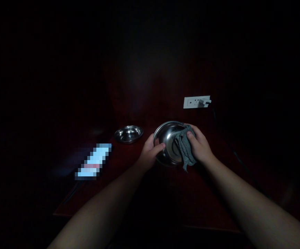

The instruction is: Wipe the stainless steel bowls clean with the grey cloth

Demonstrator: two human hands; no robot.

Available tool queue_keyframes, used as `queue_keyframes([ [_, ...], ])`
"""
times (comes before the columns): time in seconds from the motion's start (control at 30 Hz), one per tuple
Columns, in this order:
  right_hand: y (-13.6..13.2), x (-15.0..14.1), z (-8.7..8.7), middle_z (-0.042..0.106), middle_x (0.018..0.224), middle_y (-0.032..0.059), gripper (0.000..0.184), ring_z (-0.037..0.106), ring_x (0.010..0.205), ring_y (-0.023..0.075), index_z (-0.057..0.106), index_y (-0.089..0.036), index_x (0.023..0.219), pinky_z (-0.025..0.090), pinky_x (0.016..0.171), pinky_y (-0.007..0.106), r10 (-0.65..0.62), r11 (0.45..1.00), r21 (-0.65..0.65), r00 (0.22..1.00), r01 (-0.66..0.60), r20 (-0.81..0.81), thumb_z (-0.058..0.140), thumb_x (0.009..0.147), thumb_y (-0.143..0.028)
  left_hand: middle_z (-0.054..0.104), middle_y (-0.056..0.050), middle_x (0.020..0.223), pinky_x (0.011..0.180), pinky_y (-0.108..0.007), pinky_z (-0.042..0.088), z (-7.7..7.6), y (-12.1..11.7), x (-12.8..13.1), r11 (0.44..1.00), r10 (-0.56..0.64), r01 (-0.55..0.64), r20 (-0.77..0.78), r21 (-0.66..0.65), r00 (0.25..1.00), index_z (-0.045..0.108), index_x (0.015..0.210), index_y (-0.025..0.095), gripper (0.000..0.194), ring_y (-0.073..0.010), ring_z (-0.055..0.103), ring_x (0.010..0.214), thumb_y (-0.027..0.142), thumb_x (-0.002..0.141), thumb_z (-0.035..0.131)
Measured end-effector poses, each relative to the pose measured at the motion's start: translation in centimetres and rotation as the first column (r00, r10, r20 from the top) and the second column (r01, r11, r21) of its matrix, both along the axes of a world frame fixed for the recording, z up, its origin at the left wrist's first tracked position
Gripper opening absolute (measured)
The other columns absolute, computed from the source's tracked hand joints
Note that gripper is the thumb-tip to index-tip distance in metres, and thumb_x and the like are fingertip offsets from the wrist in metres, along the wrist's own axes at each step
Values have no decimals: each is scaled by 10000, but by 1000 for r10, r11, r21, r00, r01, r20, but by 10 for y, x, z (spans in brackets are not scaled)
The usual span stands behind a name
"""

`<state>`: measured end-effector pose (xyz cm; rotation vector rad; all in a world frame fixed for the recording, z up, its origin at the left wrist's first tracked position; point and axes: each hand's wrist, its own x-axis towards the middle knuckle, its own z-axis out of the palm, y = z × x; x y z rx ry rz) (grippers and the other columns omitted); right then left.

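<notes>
A shiny steel bowl (168,141) is held up between my two hands, tilted so that one face is turned toward me. My left hand (150,151) grips its left rim, the thumb lying across the near side. On the right, my right hand (199,143) is closed on a grey-green cloth (186,147), pressing it against the bowl's right side. A loose edge of the cloth hangs below the hand. The fingers behind the bowl are mostly hidden.
A second steel bowl (128,135) sits on the dark red table (129,193), left of my hands. Nearer on the left lies a lit, pixelated phone-like screen (94,162). A white socket plate (191,102) with a plug (205,102) is on the back wall; a dark cable runs down the right.
</notes>
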<state>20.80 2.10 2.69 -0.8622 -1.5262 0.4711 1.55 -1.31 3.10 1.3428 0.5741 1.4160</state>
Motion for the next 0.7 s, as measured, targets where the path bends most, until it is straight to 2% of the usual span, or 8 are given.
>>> queue_keyframes([
  [0.13, -1, -1, 2, 622, 1137, 73, 403, 558, 1065, 248, 575, -217, 1107, 389, 970, 431, -36, 999, -7, 998, 36, -54, 504, 829, -499, 618, -28, 890, 737, -289, 438, -5, 2, 1, 997, -33, 39, 93, -65, 995, 576, 1013, 172, 345, -177, 575, 819, 253, 691, 667],
  [0.23, -1, -2, 2, 627, 1104, 75, 424, 565, 1037, 249, 573, -212, 1096, 410, 941, 426, -87, 996, -23, 988, 84, -125, 502, 819, -525, 608, -27, 853, 691, -292, 451, -6, 3, 0, 984, -59, 95, 222, -154, 973, 578, 991, 179, 322, -162, 575, 741, 297, 697, 635],
  [0.33, -1, -2, 1, 628, 1062, 70, 422, 565, 1012, 242, 578, -205, 1061, 415, 925, 409, -148, 989, -40, 969, 143, -198, 497, 815, -538, 619, -62, 910, 751, -335, 468, -6, 3, -1, 973, -97, 155, 307, -170, 947, 584, 975, 165, 343, -195, 595, 817, 373, 703, 604],
  [0.43, 0, -2, 1, 626, 1020, 60, 414, 564, 976, 233, 577, -203, 1029, 421, 897, 392, -197, 980, -60, 952, 188, -233, 488, 812, -544, 625, -64, 957, 774, -342, 471, -9, 0, -1, 974, -157, 187, 217, -126, 964, 575, 1061, 179, 441, -215, 598, 884, 363, 669, 659],
  [0.53, -1, -3, 2, 615, 992, 54, 402, 560, 937, 228, 559, -206, 1014, 426, 860, 381, -238, 971, -77, 941, 226, -240, 491, 806, -544, 631, -58, 1019, 792, -336, 470, -13, -3, 2, 981, -161, 171, 102, -93, 982, 521, 1180, 219, 616, -234, 593, 945, 301, 610, 739],
  [0.7, -3, -4, 1, 569, 930, 36, 390, 537, 870, 218, 478, -222, 981, 415, 804, 369, -307, 950, -125, 933, 287, -189, 507, 784, -558, 612, -84, 1136, 853, -365, 465, -13, -4, 1, 984, -163, 167, 65, -61, 984, 487, 1226, 218, 646, -274, 565, 1064, 321, 638, 736],
])
